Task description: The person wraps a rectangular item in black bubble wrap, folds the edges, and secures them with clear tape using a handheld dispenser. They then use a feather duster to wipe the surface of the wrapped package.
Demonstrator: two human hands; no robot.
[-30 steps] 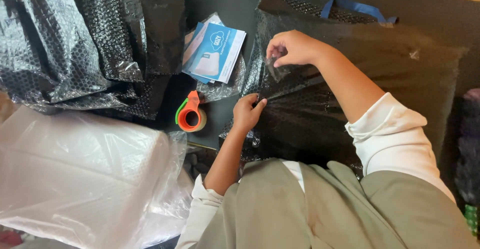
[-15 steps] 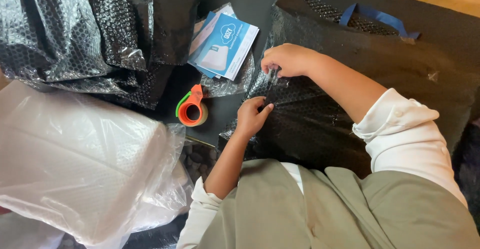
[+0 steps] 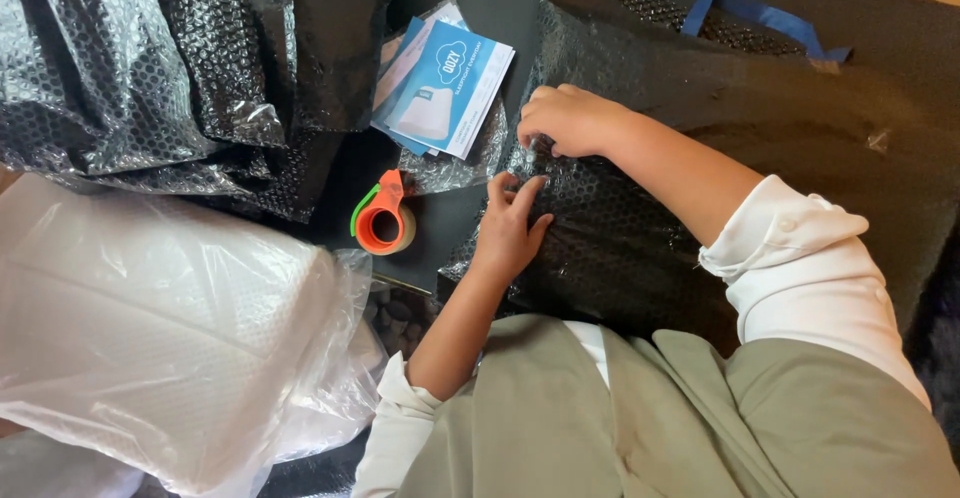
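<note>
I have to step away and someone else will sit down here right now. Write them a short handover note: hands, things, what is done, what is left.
Left hand: flat on the bubble wrap of the black parcel, fingers spread, holding nothing.
Right hand: curled on the same wrap just above, fingertips pinching at it; whether it grips tape cannot be told.
Tape dispenser: orange and green, lying free on the dark surface left of the parcel.
Blue and white leaflets: in a clear sleeve above the dispenser.
Done: parcel looks covered in wrap; a blue strap shows at its far edge.
Left: probably fixing the wrap edge under the hands.
</note>
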